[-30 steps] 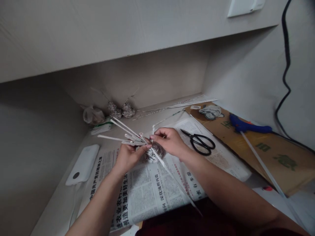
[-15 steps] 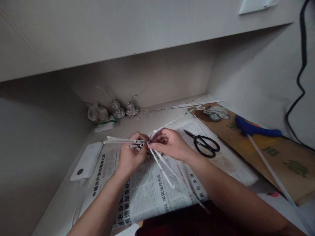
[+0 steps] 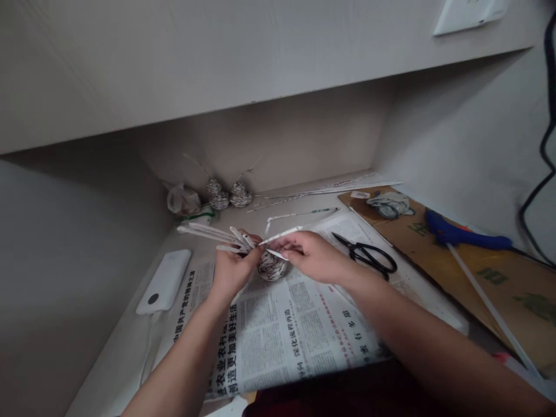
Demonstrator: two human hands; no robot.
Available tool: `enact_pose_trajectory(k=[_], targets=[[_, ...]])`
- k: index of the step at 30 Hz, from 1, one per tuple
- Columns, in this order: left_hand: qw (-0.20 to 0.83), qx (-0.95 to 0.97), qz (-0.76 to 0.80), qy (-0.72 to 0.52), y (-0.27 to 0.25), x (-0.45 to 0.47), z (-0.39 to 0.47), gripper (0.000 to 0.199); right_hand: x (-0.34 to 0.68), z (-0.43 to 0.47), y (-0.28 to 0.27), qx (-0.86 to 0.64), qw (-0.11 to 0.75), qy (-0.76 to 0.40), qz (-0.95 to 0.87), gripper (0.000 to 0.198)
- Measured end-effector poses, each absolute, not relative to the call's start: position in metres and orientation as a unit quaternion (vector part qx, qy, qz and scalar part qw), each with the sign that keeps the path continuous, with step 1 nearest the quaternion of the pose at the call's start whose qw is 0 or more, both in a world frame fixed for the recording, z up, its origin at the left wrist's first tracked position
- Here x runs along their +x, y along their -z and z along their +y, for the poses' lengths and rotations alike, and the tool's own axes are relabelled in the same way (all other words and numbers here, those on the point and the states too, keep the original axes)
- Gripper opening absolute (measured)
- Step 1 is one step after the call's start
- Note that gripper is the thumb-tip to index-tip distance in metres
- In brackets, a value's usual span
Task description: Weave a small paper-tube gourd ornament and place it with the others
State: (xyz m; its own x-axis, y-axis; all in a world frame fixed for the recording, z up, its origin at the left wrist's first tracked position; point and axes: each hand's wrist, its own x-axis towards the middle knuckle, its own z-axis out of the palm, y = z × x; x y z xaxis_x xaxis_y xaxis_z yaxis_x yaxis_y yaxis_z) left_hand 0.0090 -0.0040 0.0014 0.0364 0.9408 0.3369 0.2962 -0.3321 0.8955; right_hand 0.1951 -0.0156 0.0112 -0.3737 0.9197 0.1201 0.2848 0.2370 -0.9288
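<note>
- One round woven paper piece (image 3: 272, 269) is sitting at the centre of the clock, over newspaper (image 3: 264, 341) that is covering part of the surface (image 3: 110, 362).
- Two bare hands are working at it: the left hand (image 3: 234, 269) at 9 o'clock, the right hand (image 3: 315, 256) at 3.
- The left grip is holding a bunch of white paper rods (image 3: 212, 233) that are fanning towards 10 o'clock; at least five are showing, but they are overlapping too much for an exact count.
- The right grip is pinching one thin white rod (image 3: 277, 253) between thumb and fingers; a second rod (image 3: 282, 234) is running along the fingers, and whether it is being gripped cannot be told.
- One bent rod (image 3: 304, 213) is slanting out between 12 and 1 o'clock.
- One pair of black scissors (image 3: 373, 259) is lying at 3 o'clock, near the right forearm.
- One blue glue gun (image 3: 464, 233) is resting on one cardboard sheet (image 3: 438, 249) between 2 and 3, and one crumpled wad (image 3: 391, 204) is lying there at 2.
- Two gourd-shaped woven pieces (image 3: 240, 196) are standing at 11 o'clock, and one plastic bag (image 3: 183, 200) is sitting at 10.
- One white device (image 3: 165, 281) is lying at 9.
</note>
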Motion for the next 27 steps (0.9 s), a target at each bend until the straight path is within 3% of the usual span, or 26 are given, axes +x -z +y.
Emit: enact_pose_trajectory(k=[3, 8, 12, 15, 20, 27], targets=[[0.380, 0.617, 0.464, -0.509, -0.002, 0.006, -0.001, 0.012, 0.199, -0.011, -0.020, -0.444, 0.313, -0.239, -0.805, 0.026], [0.423, 0.592, 0.448, -0.520, 0.000, 0.006, 0.002, 0.016, 0.209, 0.005, -0.034, -0.458, 0.169, 0.047, -0.871, 0.033], [0.356, 0.587, 0.498, -0.529, 0.000, 0.006, 0.002, 0.016, 0.198, 0.000, -0.041, -0.457, 0.194, 0.153, -0.854, 0.025], [0.330, 0.581, 0.524, -0.528, 0.001, 0.006, 0.002, 0.017, 0.181, -0.014, -0.039, -0.495, 0.275, 0.114, -0.816, 0.019], [0.352, 0.593, 0.490, -0.533, 0.003, 0.005, 0.002, 0.013, 0.160, -0.018, -0.012, -0.446, 0.397, -0.075, -0.798, 0.020], [0.457, 0.538, 0.453, -0.544, 0.005, 0.006, 0.004, 0.024, 0.160, 0.002, 0.018, -0.423, 0.505, -0.236, -0.714, 0.013]])
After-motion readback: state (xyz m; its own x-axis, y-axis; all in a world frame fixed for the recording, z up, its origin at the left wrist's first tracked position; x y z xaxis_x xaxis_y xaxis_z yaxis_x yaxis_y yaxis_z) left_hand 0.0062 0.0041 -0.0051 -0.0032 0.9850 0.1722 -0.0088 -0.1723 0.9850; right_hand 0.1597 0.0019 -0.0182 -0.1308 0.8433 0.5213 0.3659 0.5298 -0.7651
